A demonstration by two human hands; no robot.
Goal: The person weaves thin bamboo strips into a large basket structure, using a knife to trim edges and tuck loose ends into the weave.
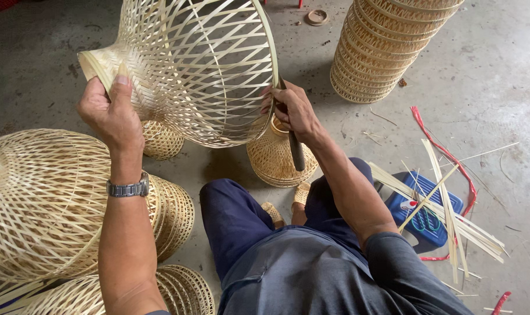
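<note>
Overhead, left hand (110,111) gripping bamboo basket (201,70), right hand (294,111) clasping dark-handled tool (296,153)

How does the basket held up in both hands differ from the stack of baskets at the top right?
The held basket is a single open lattice, tipped on its side in the air. The stack is many nested baskets, standing on the floor. The left hand grips the held basket's narrow end; nobody touches the stack. Both are pale woven bamboo.

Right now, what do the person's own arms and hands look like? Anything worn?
Both arms are bare. The left hand has no glove; a grey metal wristwatch with a link band sits on that wrist. The right hand is ungloved too, no watch or ring visible. A grey short sleeve shows above the right elbow.
</note>
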